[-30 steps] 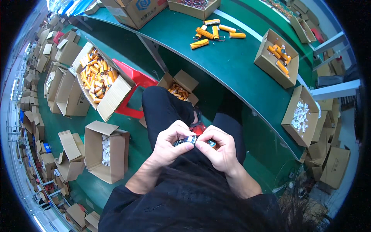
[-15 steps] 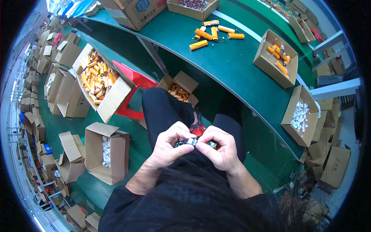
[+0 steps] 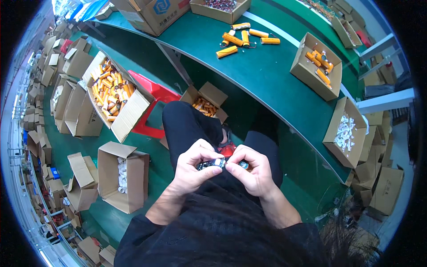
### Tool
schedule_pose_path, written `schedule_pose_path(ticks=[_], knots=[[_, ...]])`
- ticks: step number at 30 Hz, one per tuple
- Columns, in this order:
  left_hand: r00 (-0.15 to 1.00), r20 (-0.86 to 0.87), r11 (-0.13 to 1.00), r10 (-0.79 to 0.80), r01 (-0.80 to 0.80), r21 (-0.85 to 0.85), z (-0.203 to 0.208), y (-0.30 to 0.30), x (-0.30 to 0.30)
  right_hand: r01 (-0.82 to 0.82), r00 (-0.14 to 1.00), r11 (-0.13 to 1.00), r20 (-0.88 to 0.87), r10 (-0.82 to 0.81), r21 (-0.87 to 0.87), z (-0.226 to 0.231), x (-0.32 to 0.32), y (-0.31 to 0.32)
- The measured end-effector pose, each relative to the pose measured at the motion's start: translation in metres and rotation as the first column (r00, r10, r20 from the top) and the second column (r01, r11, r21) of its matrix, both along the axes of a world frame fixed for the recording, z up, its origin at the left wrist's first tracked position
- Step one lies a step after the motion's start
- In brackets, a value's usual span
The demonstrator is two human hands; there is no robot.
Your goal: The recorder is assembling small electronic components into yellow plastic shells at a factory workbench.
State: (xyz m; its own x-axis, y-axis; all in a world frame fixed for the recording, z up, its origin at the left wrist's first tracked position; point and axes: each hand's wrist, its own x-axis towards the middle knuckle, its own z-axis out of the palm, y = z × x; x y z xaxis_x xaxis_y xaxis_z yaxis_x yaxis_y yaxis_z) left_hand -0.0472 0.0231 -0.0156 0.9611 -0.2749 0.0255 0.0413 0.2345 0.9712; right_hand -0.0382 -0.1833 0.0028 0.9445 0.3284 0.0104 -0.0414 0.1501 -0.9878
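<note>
Above my lap, my left hand [image 3: 193,167] is closed, pinching a small dark circuit board [image 3: 211,164] between thumb and fingers. My right hand [image 3: 252,171] meets it at the board's right end, thumb and forefinger pressed together there. A cylindrical battery [image 3: 243,164] sits in the curl of my right hand; just its round, greyish end shows, and the fingers cover the rest. Whatever lies between the right fingertips is too small to make out.
On the green table [image 3: 267,80] lie several orange batteries [image 3: 232,39], beside a carton of batteries [image 3: 318,66] and one of white parts [image 3: 344,133]. A large battery carton [image 3: 111,93] rests on a red stool [image 3: 153,107]. Another carton [image 3: 135,182] stands left on the floor.
Both hands stay together in nearly the same place. The board and the fingertips have shifted only very slightly.
</note>
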Motion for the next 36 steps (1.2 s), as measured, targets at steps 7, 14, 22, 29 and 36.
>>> schedule_pose_path(ticks=[7,14,22,29,36], knots=[[0.999,-0.027,0.995,0.022,-0.024,-0.101,-0.006,0.002,-0.005,0.050,0.993,0.987,0.115,-0.032,-0.156,0.015,-0.004,0.006],[0.961,-0.050,0.908,0.272,-0.274,-0.318,0.002,0.031,0.003,0.034,0.990,0.995,0.137,-0.021,-0.098,0.016,0.000,0.002],[0.955,-0.007,0.839,0.296,-0.263,-0.476,0.000,0.028,-0.002,0.080,0.950,0.997,0.305,-0.070,-0.018,-0.061,0.114,0.066],[0.943,-0.046,0.838,0.329,-0.314,-0.447,-0.010,0.033,-0.016,0.326,0.901,0.884,0.394,-0.182,-0.336,-0.117,0.108,0.044],[0.968,-0.152,0.890,0.201,-0.245,-0.384,-0.020,0.018,-0.007,0.565,0.668,0.715,0.737,-0.103,-0.412,-0.033,0.200,0.028]])
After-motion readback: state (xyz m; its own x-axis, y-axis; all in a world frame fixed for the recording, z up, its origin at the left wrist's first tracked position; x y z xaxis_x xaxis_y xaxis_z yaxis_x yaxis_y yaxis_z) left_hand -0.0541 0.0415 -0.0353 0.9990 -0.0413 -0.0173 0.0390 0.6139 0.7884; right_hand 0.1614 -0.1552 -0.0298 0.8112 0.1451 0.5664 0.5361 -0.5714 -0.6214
